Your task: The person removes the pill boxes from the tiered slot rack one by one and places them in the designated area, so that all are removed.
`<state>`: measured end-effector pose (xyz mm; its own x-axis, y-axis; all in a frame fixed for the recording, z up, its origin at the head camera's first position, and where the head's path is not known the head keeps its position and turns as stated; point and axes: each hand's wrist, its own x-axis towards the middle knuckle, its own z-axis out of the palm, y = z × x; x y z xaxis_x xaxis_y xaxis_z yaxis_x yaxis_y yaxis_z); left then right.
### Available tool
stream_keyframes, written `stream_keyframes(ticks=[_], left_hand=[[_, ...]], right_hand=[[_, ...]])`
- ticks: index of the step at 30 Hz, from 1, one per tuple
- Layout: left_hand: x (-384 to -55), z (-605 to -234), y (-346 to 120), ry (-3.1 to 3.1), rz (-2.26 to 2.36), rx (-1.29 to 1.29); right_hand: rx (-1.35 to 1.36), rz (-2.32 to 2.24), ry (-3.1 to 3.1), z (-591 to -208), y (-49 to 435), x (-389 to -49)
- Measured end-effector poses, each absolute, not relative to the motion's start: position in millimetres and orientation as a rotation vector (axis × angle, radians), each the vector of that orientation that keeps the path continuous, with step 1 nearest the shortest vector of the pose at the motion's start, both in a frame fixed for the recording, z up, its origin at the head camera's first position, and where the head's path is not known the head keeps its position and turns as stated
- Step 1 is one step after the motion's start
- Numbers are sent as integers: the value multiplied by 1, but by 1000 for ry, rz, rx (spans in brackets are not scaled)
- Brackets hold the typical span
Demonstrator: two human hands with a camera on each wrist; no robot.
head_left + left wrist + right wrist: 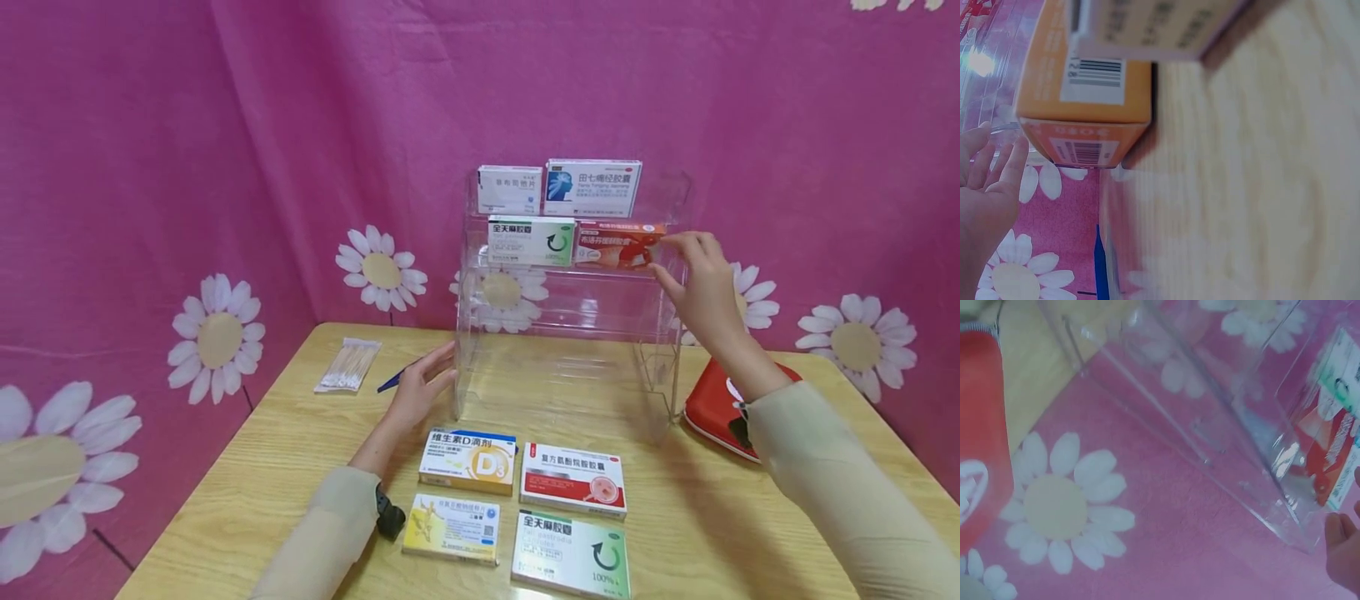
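My right hand (705,287) is at the right end of the red cardboard medicine box with white lettering (611,246), its thumb and index fingers apart from each other but, as I judge it, pinching that short end between them. The box sits right of centre in the upper half of the head view, on the 2nd tier of the clear acrylic stepped rack (562,321); it lies to the left of those fingers, its long axis running left to right across the frame, so my right hand is much the nearer. My left hand (422,383), near the centre of the frame, has its fingers loosely extended at the rack's left side panel; I cannot tell how firmly they touch. Counting, I have 8 boxes: 4 on the rack, namely the red one, 1 white-and-green box (530,242) just left of it, and above them 1 small white box (510,190) and 1 white-and-blue box (592,188); then 4 flat on the pale wooden tabletop (285,467) at bottom centre: 1 white-and-orange box (468,460), 1 white-and-red box (573,479), 1 pale-yellow box (452,529) and 1 matching green-and-white box (572,554). There are also 1 clear packet of cotton swabs (349,367) and 1 slim blue pen (390,383) left of centre, and 1 red zipped case (708,408) at right.
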<state>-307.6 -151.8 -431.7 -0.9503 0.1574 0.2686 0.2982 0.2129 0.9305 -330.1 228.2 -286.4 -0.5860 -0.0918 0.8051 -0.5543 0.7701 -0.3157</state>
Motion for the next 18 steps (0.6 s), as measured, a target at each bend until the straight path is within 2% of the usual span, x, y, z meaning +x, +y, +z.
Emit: stream_keyframes(ticks=[7, 18], left_hand=[[-308, -434, -151, -2377, -1818, -425], [-307, -433, -151, -2349, -1812, -453]], right_hand=[[470, 691, -2149, -277, 230, -355], [567, 603, -2211, -273, 226, -374]])
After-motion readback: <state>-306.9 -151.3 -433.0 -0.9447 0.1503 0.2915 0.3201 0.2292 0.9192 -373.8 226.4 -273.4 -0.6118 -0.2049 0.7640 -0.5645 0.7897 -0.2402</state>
